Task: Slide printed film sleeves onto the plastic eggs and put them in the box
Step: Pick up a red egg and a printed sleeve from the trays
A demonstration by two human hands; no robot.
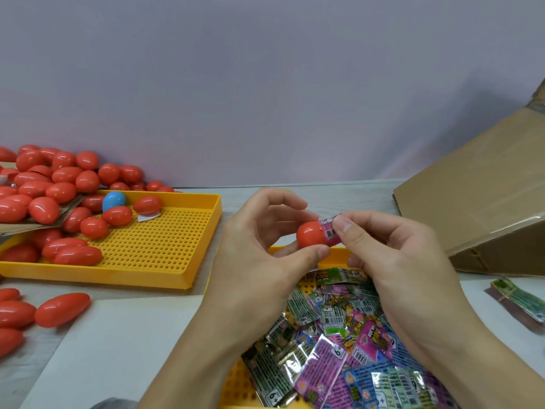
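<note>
Head view: grey tabletop against plain lavender wall.

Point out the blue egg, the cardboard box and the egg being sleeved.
blue egg [113,200]: head view, middle of its shell.
cardboard box [477,199]: head view, its sloping flap.
egg being sleeved [309,234]: head view, bare red end.

Bright, even indoor light; wide-angle bend at the edges.

Soft light from above leaves only faint shadows, the clearest a grey smear on the wall beside the cardboard box. White highlights glint on the red eggs and the heaped film sleeves. The centre is fairly sharp; the red eggs at the left border look stretched, and the near corners soften.
</note>
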